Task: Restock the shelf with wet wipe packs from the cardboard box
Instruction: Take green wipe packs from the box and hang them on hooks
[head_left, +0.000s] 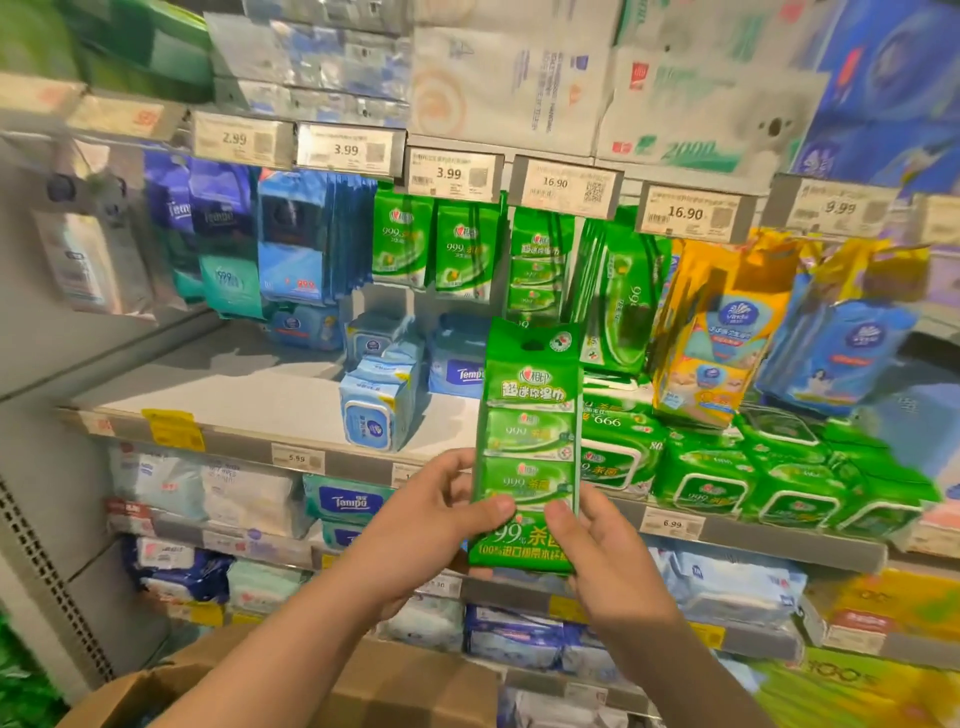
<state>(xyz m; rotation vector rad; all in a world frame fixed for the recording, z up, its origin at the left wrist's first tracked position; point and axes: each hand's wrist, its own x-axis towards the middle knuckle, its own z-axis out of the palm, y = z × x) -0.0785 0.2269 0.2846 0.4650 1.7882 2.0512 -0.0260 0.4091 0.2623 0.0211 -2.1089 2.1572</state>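
Right now I have both hands on a tall green wet wipe pack (527, 447), held upright in front of the shelf (270, 400). My left hand (441, 512) grips its lower left edge, thumb across the front and fingers (457, 465) curled behind. My right hand (605, 551) pinches the lower right corner, thumb on the front. The pack's hang hole is at the top, just below a row of matching green packs (537, 260) hanging from hooks under the 16.90 price tag (563, 187). Green lidded wipe packs (727, 467) lie stacked on the shelf to the right. The cardboard box (395, 686) sits open at the bottom, beneath my forearms.
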